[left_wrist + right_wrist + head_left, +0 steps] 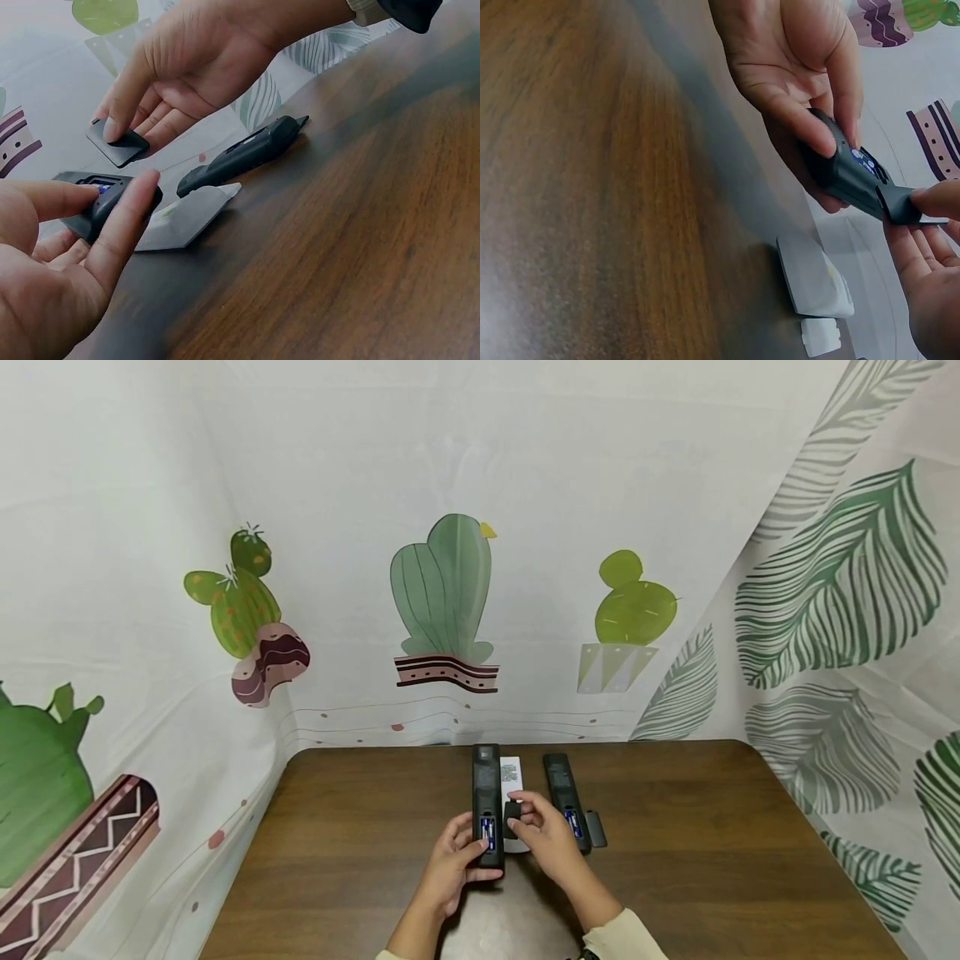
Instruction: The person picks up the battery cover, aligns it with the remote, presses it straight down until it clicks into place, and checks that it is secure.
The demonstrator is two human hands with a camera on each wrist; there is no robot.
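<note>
My left hand (452, 866) grips a black remote control (487, 777) raised over the table, back side up. Its battery compartment is uncovered and shows blue batteries (487, 833), with the thumb at its lower edge. Just to the right, my right hand (553, 842) pinches a small black battery cover (116, 142) between thumb and fingers. In the left wrist view the cover is held above the remote, tilted. A second black remote (558, 777) lies on the table to the right, its batteries (573, 823) exposed. Beside it rests another dark battery cover (596, 829).
Between the two black remotes lies a white device (511, 772) with printed text, partly hidden by my right hand. A small white piece (821, 337) sits beside it in the right wrist view. The brown wooden table (712, 860) ends at a cactus-print cloth (525, 460).
</note>
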